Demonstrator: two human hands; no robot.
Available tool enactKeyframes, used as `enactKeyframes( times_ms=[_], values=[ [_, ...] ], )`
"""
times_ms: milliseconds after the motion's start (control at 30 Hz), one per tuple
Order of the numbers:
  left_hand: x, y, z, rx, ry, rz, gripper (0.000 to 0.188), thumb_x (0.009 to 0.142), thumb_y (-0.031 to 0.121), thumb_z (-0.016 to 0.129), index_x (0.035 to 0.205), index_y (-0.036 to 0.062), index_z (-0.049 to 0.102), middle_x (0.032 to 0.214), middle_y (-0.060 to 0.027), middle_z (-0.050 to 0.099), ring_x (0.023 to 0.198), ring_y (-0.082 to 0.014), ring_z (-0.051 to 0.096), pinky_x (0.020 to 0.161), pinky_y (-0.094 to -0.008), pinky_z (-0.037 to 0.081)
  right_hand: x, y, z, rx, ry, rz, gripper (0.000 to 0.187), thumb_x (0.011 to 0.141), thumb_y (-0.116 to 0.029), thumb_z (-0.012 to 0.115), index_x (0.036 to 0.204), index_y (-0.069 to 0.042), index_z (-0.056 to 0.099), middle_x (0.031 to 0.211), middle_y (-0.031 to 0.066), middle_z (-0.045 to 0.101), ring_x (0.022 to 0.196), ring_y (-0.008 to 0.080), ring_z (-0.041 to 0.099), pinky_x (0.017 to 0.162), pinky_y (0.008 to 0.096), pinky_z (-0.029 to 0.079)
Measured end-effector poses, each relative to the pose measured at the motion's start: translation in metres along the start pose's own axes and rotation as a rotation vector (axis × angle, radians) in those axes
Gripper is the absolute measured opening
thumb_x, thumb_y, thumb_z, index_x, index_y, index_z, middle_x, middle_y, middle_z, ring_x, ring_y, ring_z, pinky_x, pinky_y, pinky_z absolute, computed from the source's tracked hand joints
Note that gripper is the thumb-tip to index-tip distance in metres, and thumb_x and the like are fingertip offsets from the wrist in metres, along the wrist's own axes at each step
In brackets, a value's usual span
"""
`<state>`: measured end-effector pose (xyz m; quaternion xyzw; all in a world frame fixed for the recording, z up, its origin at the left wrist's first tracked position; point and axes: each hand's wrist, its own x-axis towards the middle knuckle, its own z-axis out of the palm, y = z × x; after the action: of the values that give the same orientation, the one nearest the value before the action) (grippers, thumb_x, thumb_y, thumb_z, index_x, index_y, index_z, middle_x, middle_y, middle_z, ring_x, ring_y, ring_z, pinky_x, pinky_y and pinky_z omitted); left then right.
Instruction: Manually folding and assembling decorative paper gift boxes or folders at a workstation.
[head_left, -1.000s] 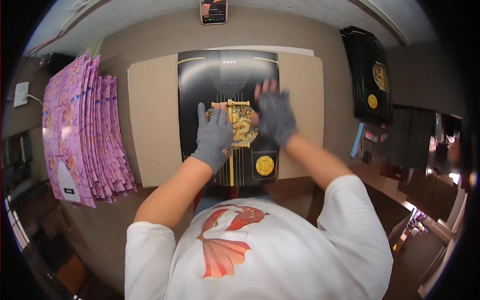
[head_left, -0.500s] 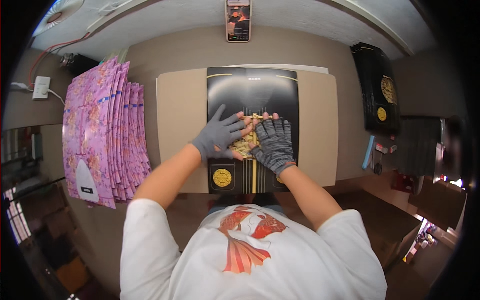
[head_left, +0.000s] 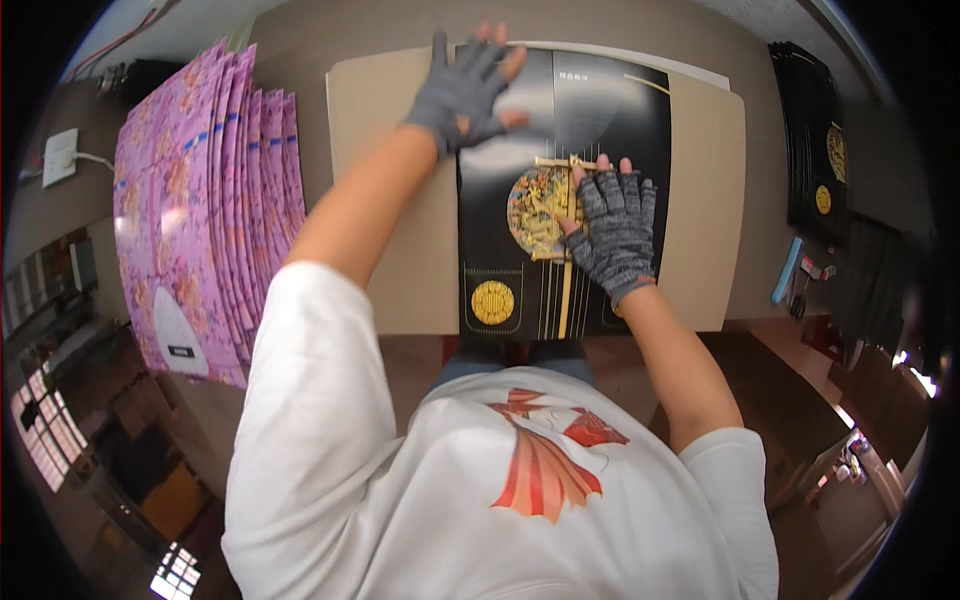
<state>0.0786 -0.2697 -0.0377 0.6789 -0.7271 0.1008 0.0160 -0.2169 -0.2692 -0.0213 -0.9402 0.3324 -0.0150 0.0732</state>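
A flat, glossy black sheet or folded bag (head_left: 500, 220) with gold stripes and a round multicoloured emblem lies in front of me on a tan cardboard sheet (head_left: 400, 250). My left hand (head_left: 462, 98), in a grey fingerless glove, is over its far left edge with the fingers spread; whether it touches the surface I cannot tell. My right hand (head_left: 615, 225), in a dark mottled fingerless glove, lies flat on the black piece, just right of the emblem. Neither hand grips anything.
On the left leans a stack of purple floral bags (head_left: 180, 200), beside a white socket (head_left: 60, 158). Black gold-printed pieces (head_left: 805, 140) are piled at the far right. Nearer me on that side are a light-blue item (head_left: 787, 270) and scissors (head_left: 798, 305).
My left hand has moved from the emblem to the far left edge of the black piece. My right hand stays flat beside the emblem. The view has shifted, and the phone has left it.
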Motion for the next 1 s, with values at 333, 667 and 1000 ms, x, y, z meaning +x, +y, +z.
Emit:
enactKeyframes(
  times_ms=[333, 667, 1000],
  values=[
    [-0.240, 0.167, -0.094, -0.553, -0.237, -0.018, 0.100, 0.078, 0.062, 0.065, 0.145, -0.0065, 0.035, 0.152, -0.0293, 0.031, 0.144, -0.0436, 0.026, 0.118, -0.0521, 0.019, -0.051, 0.012, 0.007, -0.195, 0.109, 0.308, 0.079, 0.087, -0.054, 0.057, 0.151, -0.013, 0.035, 0.156, 0.0192, 0.030, 0.144, 0.0430, 0.024, 0.116, 0.0604, 0.014],
    [-0.228, 0.176, -0.104, -0.844, 0.099, -0.800, 0.051, 0.086, 0.021, 0.071, 0.127, -0.0037, 0.054, 0.111, -0.0139, 0.062, 0.104, -0.0236, 0.060, 0.089, -0.0349, 0.049, -0.211, 0.022, 0.005, 0.035, 0.004, 0.166, 0.092, 0.080, -0.046, 0.067, 0.152, -0.003, 0.028, 0.154, 0.0247, 0.030, 0.146, 0.0431, 0.021, 0.115, 0.0625, 0.012],
    [-0.144, 0.211, -0.105, -1.948, -0.562, -0.924, 0.037, 0.095, 0.035, 0.060, 0.110, 0.0009, 0.064, 0.098, -0.0051, 0.068, 0.080, -0.0120, 0.063, 0.076, -0.0281, 0.052, -0.197, 0.082, -0.049, 2.240, 0.308, 0.770, 0.042, 0.093, -0.014, 0.063, 0.131, -0.007, 0.047, 0.104, 0.0092, 0.063, 0.087, 0.0197, 0.067, 0.062, 0.0330, 0.058]
  ],
)
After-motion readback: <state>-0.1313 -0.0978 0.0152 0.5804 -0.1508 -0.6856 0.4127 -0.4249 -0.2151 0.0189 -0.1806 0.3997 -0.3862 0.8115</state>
